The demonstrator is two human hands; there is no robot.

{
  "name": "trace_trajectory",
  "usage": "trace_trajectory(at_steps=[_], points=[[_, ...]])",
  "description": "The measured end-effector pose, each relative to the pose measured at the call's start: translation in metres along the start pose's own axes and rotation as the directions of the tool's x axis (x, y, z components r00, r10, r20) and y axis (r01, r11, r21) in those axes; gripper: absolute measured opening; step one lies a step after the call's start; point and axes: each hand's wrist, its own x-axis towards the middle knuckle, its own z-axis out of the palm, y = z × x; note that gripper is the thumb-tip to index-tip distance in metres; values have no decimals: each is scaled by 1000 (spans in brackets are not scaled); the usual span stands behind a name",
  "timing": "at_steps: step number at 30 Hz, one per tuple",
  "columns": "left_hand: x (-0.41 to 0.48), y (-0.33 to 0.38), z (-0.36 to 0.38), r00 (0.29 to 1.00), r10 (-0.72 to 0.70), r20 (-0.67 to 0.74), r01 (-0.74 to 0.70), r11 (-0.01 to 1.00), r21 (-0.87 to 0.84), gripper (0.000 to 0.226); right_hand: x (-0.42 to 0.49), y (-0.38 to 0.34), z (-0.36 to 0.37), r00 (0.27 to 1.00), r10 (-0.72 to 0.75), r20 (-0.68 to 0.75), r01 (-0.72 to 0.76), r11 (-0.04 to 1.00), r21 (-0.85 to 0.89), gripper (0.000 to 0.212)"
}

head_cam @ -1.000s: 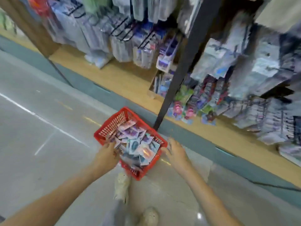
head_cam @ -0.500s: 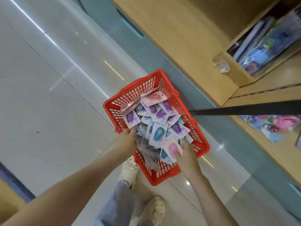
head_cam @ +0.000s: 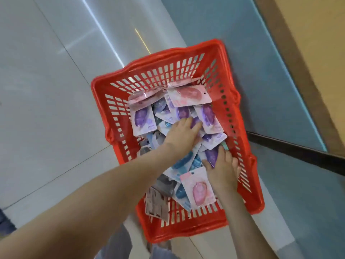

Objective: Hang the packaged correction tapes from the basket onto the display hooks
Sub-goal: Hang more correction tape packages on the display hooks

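A red plastic basket (head_cam: 248, 186) stands on the floor, filled with several packaged correction tapes in purple (head_cam: 142, 118), pink (head_cam: 198, 189) and blue (head_cam: 183, 161) cards. My left hand (head_cam: 182, 132) lies flat on the pile in the middle of the basket, fingers straight over purple packs. Near the basket's right wall my right hand (head_cam: 223, 170) reaches into the pile, fingers spread on a purple pack; whether it pinches one I cannot tell. No display hooks are in view.
Glossy grey floor tiles (head_cam: 46, 109) spread to the left. A grey-blue plinth (head_cam: 270, 71) and wooden shelf base (head_cam: 317, 43) run along the right. A dark bar (head_cam: 298, 152) crosses just right of the basket. My feet sit below the basket.
The view tilted down and closer, leaving the shelves out of sight. Both hands moved from the basket's near rim into the pile of packs.
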Motion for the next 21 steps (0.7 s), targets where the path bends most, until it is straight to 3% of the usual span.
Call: trace_trajectory(at_steps=[4,6,10,17,21], points=[[-2,12,10,994,-48,-95,42,997,-67,60,-4,-6,-6,999,37,-35,-38,999,-39,75],[-5,13,-1,980,-133,-148,120,988,-93,50,-12,-10,-17,995,90,-30,-91,995,-33,70],[-20,10,-16,969,-247,-27,244,966,-88,49,-47,-13,-42,990,139,-14,-139,986,-90,67],[-115,-1,-99,963,-262,70,262,831,-490,53,-130,-28,-116,977,212,37,-210,902,377,71],[-183,3,-191,979,-181,-91,85,774,-628,63,-191,-53,-195,992,126,33,-121,802,585,77]])
